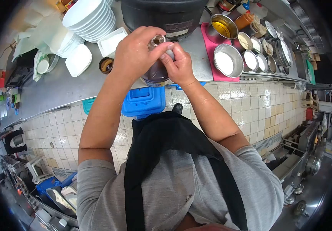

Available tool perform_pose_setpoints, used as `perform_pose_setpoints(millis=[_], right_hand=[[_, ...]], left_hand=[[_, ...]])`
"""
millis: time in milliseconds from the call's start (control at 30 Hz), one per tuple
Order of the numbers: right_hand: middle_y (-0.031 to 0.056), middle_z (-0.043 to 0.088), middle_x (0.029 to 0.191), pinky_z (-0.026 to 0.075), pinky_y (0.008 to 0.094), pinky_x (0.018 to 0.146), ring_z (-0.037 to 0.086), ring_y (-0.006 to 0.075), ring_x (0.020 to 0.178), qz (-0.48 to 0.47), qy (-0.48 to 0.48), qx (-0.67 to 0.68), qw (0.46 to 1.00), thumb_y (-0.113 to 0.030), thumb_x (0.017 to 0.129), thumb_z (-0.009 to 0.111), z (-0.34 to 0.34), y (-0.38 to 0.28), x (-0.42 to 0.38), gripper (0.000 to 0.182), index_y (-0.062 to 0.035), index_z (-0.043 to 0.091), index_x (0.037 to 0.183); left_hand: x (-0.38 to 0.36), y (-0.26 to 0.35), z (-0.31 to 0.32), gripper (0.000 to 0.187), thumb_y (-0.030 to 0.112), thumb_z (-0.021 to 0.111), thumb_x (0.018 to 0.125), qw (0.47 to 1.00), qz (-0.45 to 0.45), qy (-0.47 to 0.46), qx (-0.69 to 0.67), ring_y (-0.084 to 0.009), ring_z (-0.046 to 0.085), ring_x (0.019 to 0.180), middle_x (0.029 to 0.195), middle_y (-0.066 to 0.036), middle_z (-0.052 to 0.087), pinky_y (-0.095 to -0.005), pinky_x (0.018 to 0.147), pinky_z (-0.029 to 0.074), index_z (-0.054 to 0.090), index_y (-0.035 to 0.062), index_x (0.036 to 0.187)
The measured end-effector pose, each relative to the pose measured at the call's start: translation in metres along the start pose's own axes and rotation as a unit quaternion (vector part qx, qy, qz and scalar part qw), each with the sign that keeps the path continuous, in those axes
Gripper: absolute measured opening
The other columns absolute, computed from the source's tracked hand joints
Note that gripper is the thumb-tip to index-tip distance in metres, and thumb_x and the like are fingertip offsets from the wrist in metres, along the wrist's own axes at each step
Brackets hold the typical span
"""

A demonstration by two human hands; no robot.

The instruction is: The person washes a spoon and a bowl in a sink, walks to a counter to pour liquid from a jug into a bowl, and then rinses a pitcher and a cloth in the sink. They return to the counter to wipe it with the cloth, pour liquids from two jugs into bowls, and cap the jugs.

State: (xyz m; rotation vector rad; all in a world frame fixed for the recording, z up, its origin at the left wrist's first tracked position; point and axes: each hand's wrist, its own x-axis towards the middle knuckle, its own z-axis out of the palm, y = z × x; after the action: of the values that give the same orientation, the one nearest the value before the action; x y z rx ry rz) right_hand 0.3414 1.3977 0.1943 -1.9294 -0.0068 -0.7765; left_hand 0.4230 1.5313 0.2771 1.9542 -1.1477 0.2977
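Observation:
A large clear plastic bottle of dark liquid (pixel 156 72) stands upright at the counter's front edge, its mouth uncovered at the top. My left hand (pixel 133 52) curls around the bottle's neck from the left, thumb and fingers close to the rim. From the right, my right hand (pixel 180 66) is closed at the bottle's upper side, thumb bent inward. A pale patch shows between its fingers, and I cannot make out whether it is a cap or part of the bottle. Beside my left wrist sits a small dark cup (pixel 106 65) with brown contents.
Stacked white bowls (pixel 91 23) and a square white dish (pixel 78 60) stand left on the steel counter (pixel 64 86). A black container (pixel 162 17) is behind the bottle. Metal pots of powder (pixel 228 61) stand right. Below are a blue lidded bin (pixel 143 102) and tiled floor.

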Motion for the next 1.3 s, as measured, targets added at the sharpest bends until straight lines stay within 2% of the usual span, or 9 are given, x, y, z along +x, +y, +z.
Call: perform_pose_setpoints(millis=[200,267,333,533,600,733,833,1033,1300], right_hand=[[0.0041,0.066,0.086,0.05,0.029,0.07,0.062,0.0136,0.077,0.084,-0.064,0.152,0.983,-0.022,0.086,0.073,-0.033,0.004,0.002,0.024,-0.0058,0.061,0.099],[0.0025,0.066,0.09,0.051,0.0272,0.074,0.062,0.012,0.081,0.063,-0.022,0.044,0.997,-0.022,0.085,0.074,-0.078,0.02,0.019,0.024,-0.005,0.064,0.099],[0.0036,0.068,0.093,0.05,0.0264,0.08,0.062,0.0118,0.088,0.174,0.013,-0.039,0.984,-0.026,0.089,0.07,-0.138,0.038,0.04,0.026,-0.0047,0.067,0.103],[0.0168,0.069,0.106,0.048,0.0351,0.089,0.065,0.0263,0.099,0.307,-0.22,-0.331,0.865,-0.056,0.092,0.056,-0.266,0.141,0.092,0.063,0.0011,0.064,0.116],[0.0162,0.065,0.115,0.049,0.0374,0.086,0.061,0.0252,0.103,0.396,-0.375,-0.374,0.75,-0.075,0.085,0.047,-0.276,0.172,0.106,0.087,-0.0021,0.054,0.132],[0.015,0.048,0.14,0.049,0.0498,0.087,0.051,0.0305,0.12,0.445,-0.41,-0.29,0.741,-0.092,0.069,0.042,-0.256,0.146,0.107,0.113,-0.0128,0.031,0.149],[0.0115,0.055,0.134,0.047,0.0428,0.092,0.052,0.025,0.119,0.5,-0.409,-0.3,0.702,-0.081,0.079,0.047,-0.253,0.164,0.11,0.097,-0.0111,0.04,0.145],[0.0111,0.064,0.12,0.042,0.0315,0.099,0.057,0.0192,0.112,0.364,-0.45,-0.102,0.809,-0.065,0.088,0.053,-0.285,0.198,0.088,0.071,-0.006,0.059,0.129],[0.0135,0.063,0.12,0.041,0.0327,0.1,0.056,0.0221,0.112,0.384,-0.381,-0.161,0.825,-0.071,0.088,0.047,-0.284,0.209,0.079,0.079,-0.003,0.06,0.126]], left_hand=[[-0.008,0.012,0.0,0.031,0.024,0.077,0.076,0.996,-0.078,0.006,-0.033,-0.0177,0.059,0.063,0.091,-0.005,0.066,-0.0289,0.059,0.049,0.069,0.0103,0.103],[-0.022,0.013,0.003,0.034,0.018,0.077,0.078,0.993,-0.085,0.069,-0.038,-0.0119,0.055,0.061,0.096,-0.006,0.066,-0.0243,0.058,0.047,0.067,0.0079,0.109],[-0.048,0.01,-0.001,0.034,0.014,0.076,0.079,0.988,-0.098,0.095,-0.077,-0.0102,0.053,0.061,0.098,-0.007,0.065,-0.0227,0.058,0.046,0.066,0.0061,0.111],[-0.137,0.036,-0.002,0.031,0.0,0.066,0.083,0.917,-0.246,0.12,-0.291,-0.0057,0.053,0.067,0.096,-0.007,0.065,-0.019,0.06,0.043,0.062,0.0,0.114],[-0.147,0.052,0.004,0.032,0.001,0.068,0.083,0.863,-0.332,-0.012,-0.381,-0.005,0.054,0.069,0.096,-0.006,0.066,-0.0195,0.061,0.043,0.063,0.0024,0.115],[-0.131,0.072,0.037,0.031,0.005,0.066,0.087,0.844,-0.344,-0.18,-0.371,-0.0078,0.058,0.081,0.098,-0.005,0.065,-0.0212,0.069,0.046,0.061,0.0034,0.117],[-0.114,0.069,0.083,0.03,0.008,0.068,0.087,0.839,-0.331,-0.215,-0.374,-0.0057,0.056,0.078,0.094,-0.002,0.065,-0.0213,0.068,0.046,0.063,0.0054,0.116],[-0.087,0.036,0.185,0.026,0.014,0.065,0.089,0.827,-0.36,-0.167,-0.399,-0.0087,0.057,0.071,0.093,-0.002,0.067,-0.0247,0.067,0.048,0.064,0.0055,0.114],[-0.018,0.0,0.279,0.04,0.004,0.06,0.084,0.95,-0.221,-0.165,-0.149,-0.0271,0.064,0.087,0.116,-0.014,0.059,-0.0363,0.08,0.052,0.057,0.0076,0.124]])
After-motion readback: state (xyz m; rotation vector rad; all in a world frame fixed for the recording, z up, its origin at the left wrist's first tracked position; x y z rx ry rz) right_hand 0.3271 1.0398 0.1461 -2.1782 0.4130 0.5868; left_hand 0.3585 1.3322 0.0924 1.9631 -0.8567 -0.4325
